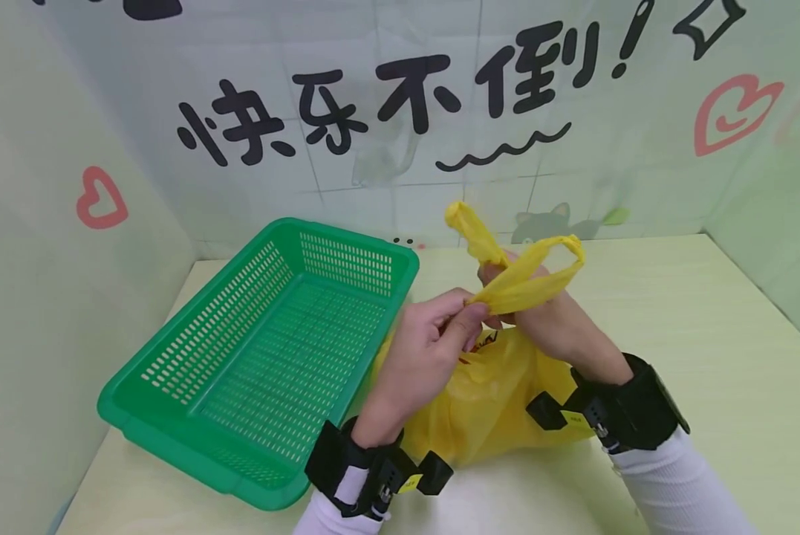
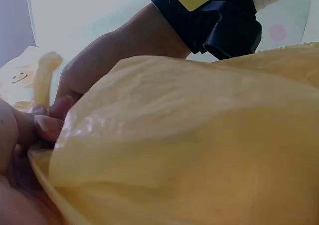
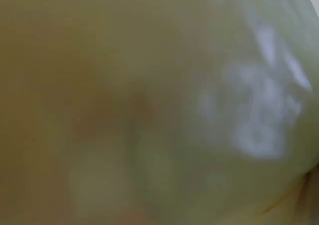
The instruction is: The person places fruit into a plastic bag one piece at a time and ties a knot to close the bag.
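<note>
A yellow plastic bag (image 1: 480, 416) rests on the table, its body full and its top gathered between both hands. My left hand (image 1: 423, 349) pinches the bag's twisted handle between thumb and forefinger. Behind the handles, my right hand (image 1: 550, 316) grips the other part of the gathered top; its fingers are partly hidden by the yellow plastic. Two handle loops stick up above the hands. In the left wrist view the bag (image 2: 189, 135) covers most of the picture, and the right wrist view shows only blurred bag plastic (image 3: 164, 85). What lies inside the bag is hidden.
A green plastic basket (image 1: 366, 386) with slotted walls stands left of the bag, close against it; nothing shows inside. The pale table (image 1: 694, 319) extends to the right. A printed wall sheet (image 1: 386, 163) rises behind the table's back edge.
</note>
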### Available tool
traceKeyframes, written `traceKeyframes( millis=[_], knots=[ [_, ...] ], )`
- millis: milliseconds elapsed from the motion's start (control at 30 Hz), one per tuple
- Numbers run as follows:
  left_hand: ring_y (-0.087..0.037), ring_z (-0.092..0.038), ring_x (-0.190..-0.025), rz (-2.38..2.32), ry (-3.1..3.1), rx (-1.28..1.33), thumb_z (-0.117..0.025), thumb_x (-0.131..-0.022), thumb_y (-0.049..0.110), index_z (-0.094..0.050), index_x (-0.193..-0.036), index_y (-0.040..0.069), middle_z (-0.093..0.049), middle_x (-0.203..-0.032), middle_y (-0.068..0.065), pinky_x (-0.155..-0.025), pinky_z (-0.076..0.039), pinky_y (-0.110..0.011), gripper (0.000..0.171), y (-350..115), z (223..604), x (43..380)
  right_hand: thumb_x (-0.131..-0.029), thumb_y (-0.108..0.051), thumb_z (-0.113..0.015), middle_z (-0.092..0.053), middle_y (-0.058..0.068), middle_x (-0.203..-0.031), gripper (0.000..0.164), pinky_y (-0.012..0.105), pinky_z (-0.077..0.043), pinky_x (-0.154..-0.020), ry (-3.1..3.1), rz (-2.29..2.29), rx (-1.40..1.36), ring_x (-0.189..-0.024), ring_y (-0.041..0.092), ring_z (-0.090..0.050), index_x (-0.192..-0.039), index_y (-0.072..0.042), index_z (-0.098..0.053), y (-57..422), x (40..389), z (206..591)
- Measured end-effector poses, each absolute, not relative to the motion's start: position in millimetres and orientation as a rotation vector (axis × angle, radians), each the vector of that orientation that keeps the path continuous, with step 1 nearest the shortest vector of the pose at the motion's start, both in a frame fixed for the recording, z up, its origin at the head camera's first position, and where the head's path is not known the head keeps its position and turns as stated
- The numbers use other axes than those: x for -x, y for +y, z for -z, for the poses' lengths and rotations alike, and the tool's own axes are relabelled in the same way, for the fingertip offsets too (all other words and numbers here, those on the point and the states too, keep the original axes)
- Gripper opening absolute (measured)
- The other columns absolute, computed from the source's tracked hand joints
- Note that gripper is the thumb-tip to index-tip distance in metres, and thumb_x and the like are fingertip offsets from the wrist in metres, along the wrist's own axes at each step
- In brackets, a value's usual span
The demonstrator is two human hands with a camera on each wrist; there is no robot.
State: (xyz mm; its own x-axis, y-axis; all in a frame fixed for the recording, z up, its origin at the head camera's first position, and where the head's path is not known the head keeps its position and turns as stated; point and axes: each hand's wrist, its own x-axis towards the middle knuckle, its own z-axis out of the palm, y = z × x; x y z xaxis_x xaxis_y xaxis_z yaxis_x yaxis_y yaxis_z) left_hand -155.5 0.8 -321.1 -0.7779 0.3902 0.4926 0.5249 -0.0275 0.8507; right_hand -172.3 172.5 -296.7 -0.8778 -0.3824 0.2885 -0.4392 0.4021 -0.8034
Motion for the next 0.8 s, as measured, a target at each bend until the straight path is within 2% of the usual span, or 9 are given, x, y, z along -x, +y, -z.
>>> traceKeyframes(
  millis=[167,267,333,400,500,533,600,700,800],
  knots=[
    [-0.009,-0.041,-0.055,1.790,-2.238,0.892,-0.055,-0.101,0.015,-0.056,-0.073,0.001,-0.044,-0.061,-0.005,-0.052,-0.035,-0.020,0.031,2,317,153,-0.104,-0.011,-0.043,-0.050,0.002,-0.079,0.013,0.024,-0.045,-0.065,-2.655,-1.324,-0.934,-0.069,0.014,-0.051,-0.096,-0.008,-0.053,174,168,295],
    [-0.009,-0.041,-0.053,1.745,-2.261,0.825,-0.054,-0.101,0.016,-0.055,-0.076,0.004,-0.044,-0.061,-0.004,-0.050,-0.034,-0.021,0.028,3,316,151,-0.106,-0.015,-0.039,-0.051,0.000,-0.084,0.015,0.025,-0.045,-0.070,-2.691,-1.300,-0.959,-0.075,0.014,-0.052,-0.103,-0.013,-0.055,178,168,293],
    [-0.010,-0.040,-0.052,1.725,-2.267,0.786,-0.053,-0.102,0.018,-0.055,-0.087,0.005,-0.043,-0.061,-0.004,-0.048,-0.033,-0.021,0.020,4,315,150,-0.105,-0.014,-0.039,-0.049,-0.001,-0.084,0.015,0.026,-0.044,-0.071,-2.693,-1.290,-0.980,-0.077,0.013,-0.051,-0.104,-0.015,-0.054,181,167,292],
    [-0.011,-0.041,-0.052,1.735,-2.264,0.756,-0.052,-0.102,0.019,-0.058,-0.111,0.007,-0.045,-0.061,-0.004,-0.050,-0.033,-0.022,0.016,4,315,149,-0.102,-0.010,-0.045,-0.048,-0.002,-0.082,0.010,0.025,-0.044,-0.067,-2.657,-1.261,-1.064,-0.072,0.011,-0.049,-0.106,-0.014,-0.053,182,168,292],
    [-0.011,-0.044,-0.055,1.747,-2.261,0.748,-0.053,-0.102,0.019,-0.047,-0.142,0.013,-0.050,-0.064,-0.005,-0.052,-0.036,-0.021,0.041,4,315,148,-0.096,-0.009,-0.056,-0.048,-0.003,-0.080,0.014,0.023,-0.042,-0.061,-2.585,-1.258,-1.197,-0.066,0.009,-0.047,-0.109,-0.013,-0.053,183,169,294],
    [-0.011,-0.044,-0.057,1.753,-2.260,0.756,-0.054,-0.101,0.019,-0.044,-0.146,0.015,-0.051,-0.065,-0.006,-0.054,-0.037,-0.021,0.046,4,315,148,-0.095,-0.012,-0.059,-0.051,-0.003,-0.083,0.019,0.023,-0.045,-0.062,-2.570,-1.275,-1.238,-0.068,0.009,-0.050,-0.112,-0.011,-0.052,182,170,296],
    [-0.014,-0.046,-0.058,1.778,-2.251,0.785,-0.055,-0.100,0.018,-0.047,-0.147,0.018,-0.059,-0.072,-0.006,-0.054,-0.039,-0.021,0.047,4,315,149,-0.096,-0.029,-0.064,-0.053,-0.003,-0.084,0.028,0.022,-0.046,-0.062,-2.573,-1.275,-1.221,-0.069,0.009,-0.052,-0.113,-0.010,-0.053,180,169,299],
    [-0.019,-0.051,-0.061,1.879,-2.215,0.849,-0.054,-0.101,0.015,-0.056,-0.140,0.016,-0.063,-0.078,-0.009,-0.057,-0.045,-0.024,0.040,3,316,150,-0.098,-0.050,-0.053,-0.056,-0.002,-0.083,0.041,0.023,-0.046,-0.064,-2.621,-1.299,-1.079,-0.072,0.013,-0.054,-0.107,-0.010,-0.058,176,168,303],
    [-0.028,-0.056,-0.065,2.019,-2.137,0.877,-0.054,-0.101,0.011,-0.063,-0.132,0.008,-0.062,-0.076,-0.014,-0.060,-0.049,-0.028,0.033,3,317,152,-0.102,-0.055,-0.035,-0.052,0.001,-0.074,0.051,0.024,-0.042,-0.063,-2.657,-1.304,-0.952,-0.067,0.017,-0.051,-0.094,-0.011,-0.058,173,169,305]
  ],
)
